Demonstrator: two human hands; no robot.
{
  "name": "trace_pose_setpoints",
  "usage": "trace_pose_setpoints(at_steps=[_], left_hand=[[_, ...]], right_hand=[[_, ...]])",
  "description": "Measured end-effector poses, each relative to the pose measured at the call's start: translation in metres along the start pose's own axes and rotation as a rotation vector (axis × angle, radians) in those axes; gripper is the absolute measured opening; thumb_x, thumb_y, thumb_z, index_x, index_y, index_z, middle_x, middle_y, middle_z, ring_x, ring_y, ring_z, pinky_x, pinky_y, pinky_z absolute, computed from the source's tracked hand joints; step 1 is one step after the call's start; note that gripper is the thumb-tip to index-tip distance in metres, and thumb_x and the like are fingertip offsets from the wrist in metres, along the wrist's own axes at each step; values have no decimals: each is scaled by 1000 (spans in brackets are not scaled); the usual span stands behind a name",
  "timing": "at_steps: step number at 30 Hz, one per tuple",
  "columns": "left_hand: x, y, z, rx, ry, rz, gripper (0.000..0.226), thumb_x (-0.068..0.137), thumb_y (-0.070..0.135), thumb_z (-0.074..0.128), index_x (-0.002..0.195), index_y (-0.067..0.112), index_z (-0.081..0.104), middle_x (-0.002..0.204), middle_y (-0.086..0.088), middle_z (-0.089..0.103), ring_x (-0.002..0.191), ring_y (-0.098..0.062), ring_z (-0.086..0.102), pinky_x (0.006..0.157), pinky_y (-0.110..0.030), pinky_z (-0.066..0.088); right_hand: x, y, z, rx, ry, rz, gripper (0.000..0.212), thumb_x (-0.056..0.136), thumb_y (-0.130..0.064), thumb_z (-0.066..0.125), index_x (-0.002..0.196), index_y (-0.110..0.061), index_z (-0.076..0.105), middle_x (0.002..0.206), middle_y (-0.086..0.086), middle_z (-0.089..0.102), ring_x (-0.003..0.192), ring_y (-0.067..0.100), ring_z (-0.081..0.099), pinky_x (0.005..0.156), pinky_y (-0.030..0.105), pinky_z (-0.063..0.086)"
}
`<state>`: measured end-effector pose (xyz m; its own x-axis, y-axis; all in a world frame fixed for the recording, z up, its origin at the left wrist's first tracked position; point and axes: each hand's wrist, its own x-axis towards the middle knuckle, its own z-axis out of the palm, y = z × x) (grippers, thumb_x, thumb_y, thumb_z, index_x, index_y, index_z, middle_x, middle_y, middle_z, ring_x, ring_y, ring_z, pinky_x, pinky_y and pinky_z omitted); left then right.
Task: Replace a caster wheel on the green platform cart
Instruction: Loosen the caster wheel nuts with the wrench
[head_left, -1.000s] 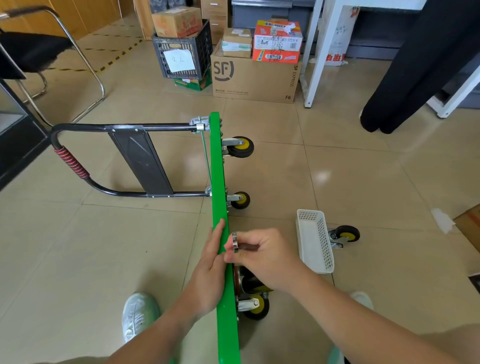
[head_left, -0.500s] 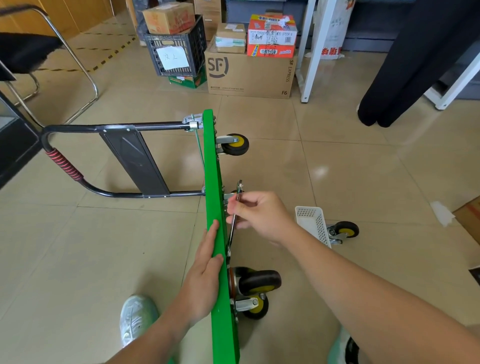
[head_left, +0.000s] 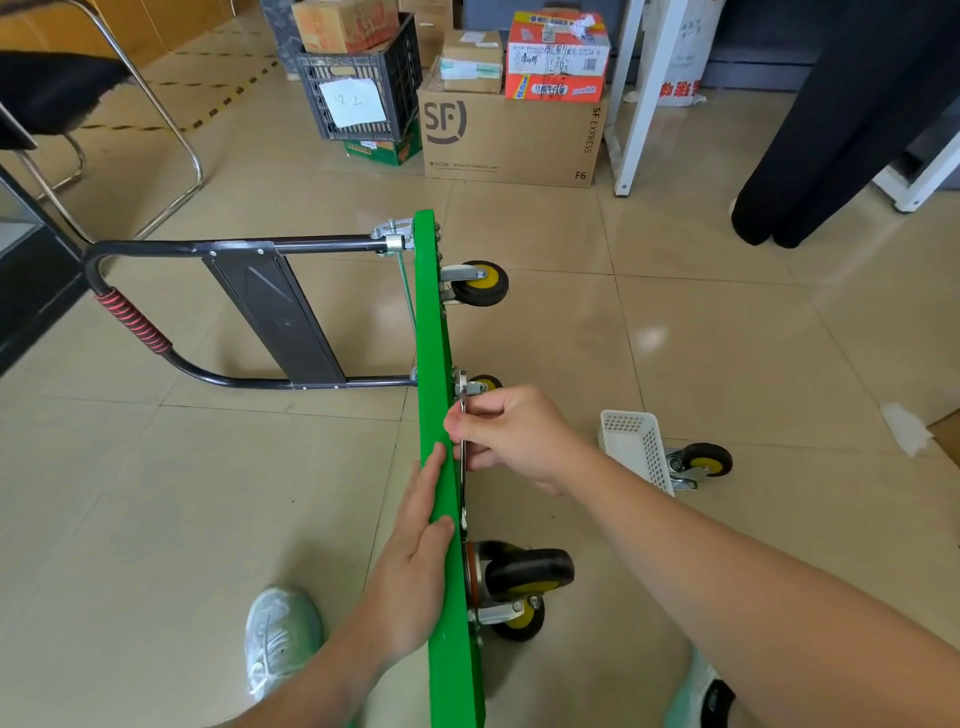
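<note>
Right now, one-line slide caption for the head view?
Left hand steadies the green platform cart tipped on edge while the right hand holds a slim metal wrench against its underside.

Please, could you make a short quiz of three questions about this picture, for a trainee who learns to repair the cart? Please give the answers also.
1. True or false: the green platform cart stands on its side edge, and its mounted casters point sideways.
2. What does the right hand grip? A) a hammer B) a wrench C) a screwdriver
3. In a few words: where does the loose caster lie?

Key: 1 true. 2 B. 3 On the floor, beside the white basket, on the side away from the cart.
</note>
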<state>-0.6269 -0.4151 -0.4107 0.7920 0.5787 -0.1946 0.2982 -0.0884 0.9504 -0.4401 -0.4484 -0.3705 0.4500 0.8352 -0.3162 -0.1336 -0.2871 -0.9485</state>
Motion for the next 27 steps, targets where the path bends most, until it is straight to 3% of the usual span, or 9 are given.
trace_pose_setpoints(at_steps=[9,13,16,20,24,27], left_hand=[[1,0,0,9,-5,21,64,93,36,31,145,69,16,164,30,17,149,13,12,129,-32,10],[1,-1,0,-9,15,42,55,95,44,33,134,80,21,158,37,22,149,12,15,121,-15,11],[1,-2,0,-11,20,36,50,96,52,32,133,84,20,161,31,23,148,14,16,125,-24,13],[2,-2,0,2,14,41,63,92,35,33,144,68,20,162,32,20,148,14,13,129,-34,11],[0,1,-1,3,4,25,66,91,35,33,145,70,17,163,30,19,150,11,13,129,-36,11],[-1,4,0,9,3,19,65,91,35,33,145,68,17,165,25,19,151,8,12,129,-37,11]], right_hand=[[-27,-10,5,-106,13,-109,8,92,-16,74,97,-22,77,98,7,78,95,20,74,84,38,63],[-61,-3,14,-160,-57,-165,21,86,-16,80,106,-21,80,104,-7,78,105,10,72,97,28,56],[-80,8,19,-91,-34,-200,28,84,-8,80,110,-17,79,106,-4,78,106,11,72,100,33,55],[-77,8,15,-52,32,-254,26,84,-7,80,107,-17,79,106,-5,78,105,9,72,102,36,54],[-64,-1,8,-14,83,-336,26,84,-10,80,92,-35,81,102,-7,79,100,12,74,90,35,60],[-46,-11,0,1,106,-290,18,88,-16,78,87,-34,80,92,0,79,92,15,76,77,30,62]])
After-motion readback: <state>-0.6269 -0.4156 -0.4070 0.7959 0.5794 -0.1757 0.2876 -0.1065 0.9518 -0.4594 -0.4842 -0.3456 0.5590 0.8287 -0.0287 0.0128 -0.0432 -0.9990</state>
